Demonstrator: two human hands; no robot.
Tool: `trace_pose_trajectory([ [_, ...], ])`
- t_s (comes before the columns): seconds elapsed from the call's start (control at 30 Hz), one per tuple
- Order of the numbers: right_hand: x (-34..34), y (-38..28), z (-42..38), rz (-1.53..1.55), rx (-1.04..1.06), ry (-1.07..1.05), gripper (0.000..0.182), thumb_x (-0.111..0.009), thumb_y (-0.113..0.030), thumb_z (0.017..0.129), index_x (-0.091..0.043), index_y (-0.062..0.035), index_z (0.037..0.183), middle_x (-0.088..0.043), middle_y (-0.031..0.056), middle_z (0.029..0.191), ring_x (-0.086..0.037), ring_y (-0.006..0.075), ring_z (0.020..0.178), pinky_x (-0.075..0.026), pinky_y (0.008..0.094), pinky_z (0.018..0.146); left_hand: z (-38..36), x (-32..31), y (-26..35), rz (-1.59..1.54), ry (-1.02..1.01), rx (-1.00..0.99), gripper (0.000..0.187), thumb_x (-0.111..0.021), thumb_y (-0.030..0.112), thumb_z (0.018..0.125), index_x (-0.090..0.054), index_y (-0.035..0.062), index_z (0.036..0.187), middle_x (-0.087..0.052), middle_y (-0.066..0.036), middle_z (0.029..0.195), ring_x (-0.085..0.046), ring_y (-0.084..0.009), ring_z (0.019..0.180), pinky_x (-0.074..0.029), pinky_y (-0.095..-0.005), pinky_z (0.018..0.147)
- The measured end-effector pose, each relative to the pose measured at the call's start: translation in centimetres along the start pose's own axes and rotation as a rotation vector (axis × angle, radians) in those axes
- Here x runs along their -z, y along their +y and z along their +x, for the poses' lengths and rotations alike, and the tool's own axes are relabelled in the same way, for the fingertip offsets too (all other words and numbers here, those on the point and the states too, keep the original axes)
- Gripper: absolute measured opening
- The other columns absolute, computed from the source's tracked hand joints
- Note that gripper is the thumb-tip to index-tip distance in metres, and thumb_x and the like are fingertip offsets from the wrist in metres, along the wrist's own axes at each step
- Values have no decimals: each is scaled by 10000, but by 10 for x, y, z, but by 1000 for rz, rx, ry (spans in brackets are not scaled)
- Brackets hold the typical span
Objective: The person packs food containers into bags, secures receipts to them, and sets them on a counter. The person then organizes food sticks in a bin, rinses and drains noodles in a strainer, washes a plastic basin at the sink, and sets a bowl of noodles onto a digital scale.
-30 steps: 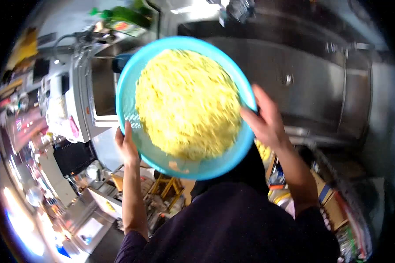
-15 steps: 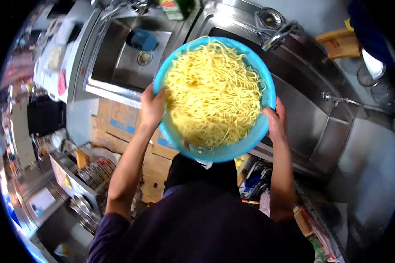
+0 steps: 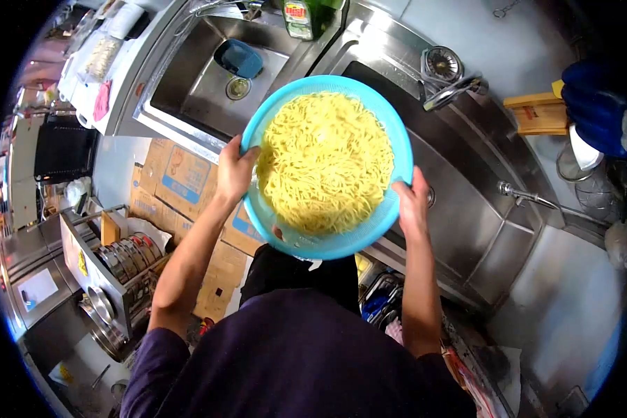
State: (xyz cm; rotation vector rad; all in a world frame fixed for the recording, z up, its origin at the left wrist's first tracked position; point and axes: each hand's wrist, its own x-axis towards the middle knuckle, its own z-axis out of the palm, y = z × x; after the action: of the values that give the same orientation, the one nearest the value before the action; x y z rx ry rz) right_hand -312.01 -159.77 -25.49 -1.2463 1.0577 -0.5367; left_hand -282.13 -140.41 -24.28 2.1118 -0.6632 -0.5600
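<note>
- Over the front edge of the steel sink [image 3: 481, 209], a blue colander [image 3: 261, 209] is being held up by both hands, clear of any surface.
- Left hand [image 3: 235, 169] is being clamped on the near-left rim, fingers [image 3: 247, 152] curled over the edge, thumb side underneath.
- Right hand [image 3: 412, 202] is being closed on the right rim, fingers wrapped under it.
- Yellow noodles [image 3: 325, 160] are being carried in a heap filling most of the colander.
- Step judged: draining or shaking noodles at the sink basin, colander being kept roughly level.
- Next move judged: both grips needing to be kept firm, colander kept over the basin, tilt being watched so that strands are not spilled over the rim.
- Second basin [image 3: 188, 76] with a blue scoop [image 3: 240, 59] is lying to the left, faucet [image 3: 453, 90] just beyond the colander.
</note>
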Motion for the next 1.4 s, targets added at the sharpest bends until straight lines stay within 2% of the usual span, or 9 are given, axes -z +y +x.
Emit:
trace_pose_trajectory([
  [0.1,5,-30,-20,80,-6,-33,312,-543,-34,839,-565,14,1146,-624,70,999,-575,142,867,-472,303,793,-21,19,20,-438,-7,196,186,-606,53,887,-615,-69,1028,-684,-105,829,-601,-153,726,-492,-340,703],
  [0.27,9,-32,16,-65,3,-177,410,-518,14,795,-576,28,1200,-643,71,1060,-597,156,947,-472,296,859,0,-12,3,24,9,-24,205,-614,79,871,-629,-68,1013,-675,-189,823,-649,-239,758,-502,-374,738],
  [0.33,-2,-46,7,-14,43,5,438,-524,15,783,-569,36,1218,-640,92,1100,-601,184,985,-469,298,884,-6,0,11,-209,76,45,210,-616,92,866,-636,-57,1014,-663,-222,811,-659,-288,764,-503,-403,740],
  [0.4,-3,-75,1,-61,53,56,458,-521,16,765,-567,40,1220,-636,104,1116,-599,202,1009,-469,307,894,-13,22,26,-183,63,23,245,-602,132,927,-634,-47,1091,-700,-136,864,-644,-183,766,-516,-371,738],
  [0.6,-13,-127,10,-152,43,-48,572,-569,26,747,-522,5,1316,-608,126,1187,-590,239,1041,-465,342,927,-11,95,53,-457,-157,114,323,-628,236,931,-654,-37,1102,-699,-120,947,-652,-192,815,-511,-346,779],
  [0.8,-77,-164,-7,-121,123,-107,466,-521,48,753,-566,29,1217,-645,83,1053,-613,188,931,-485,311,845,22,148,-8,-791,-468,121,282,-569,307,986,-627,45,1072,-656,-21,850,-566,-74,688,-450,-243,574],
  [0.87,-136,-182,-21,-218,220,-43,472,-535,12,725,-581,30,1195,-658,90,1008,-629,186,883,-505,307,811,19,193,-16,-898,-339,124,234,-551,264,1003,-600,41,954,-607,-24,750,-529,-124,581,-460,-270,547],
  [1.17,-461,-202,15,-33,98,-395,374,-532,68,721,-596,17,1086,-676,94,989,-654,187,866,-518,292,798,48,470,-117,-632,-11,189,230,-656,235,928,-543,35,925,-518,-30,785,-499,-125,733,-427,-312,671],
  [1.4,-713,-217,40,-2,161,-704,322,-549,42,749,-596,24,1066,-660,67,967,-623,147,840,-498,275,779,86,627,-215,-825,360,286,176,-675,88,878,-543,21,974,-602,-68,870,-611,-162,805,-500,-303,724],
])
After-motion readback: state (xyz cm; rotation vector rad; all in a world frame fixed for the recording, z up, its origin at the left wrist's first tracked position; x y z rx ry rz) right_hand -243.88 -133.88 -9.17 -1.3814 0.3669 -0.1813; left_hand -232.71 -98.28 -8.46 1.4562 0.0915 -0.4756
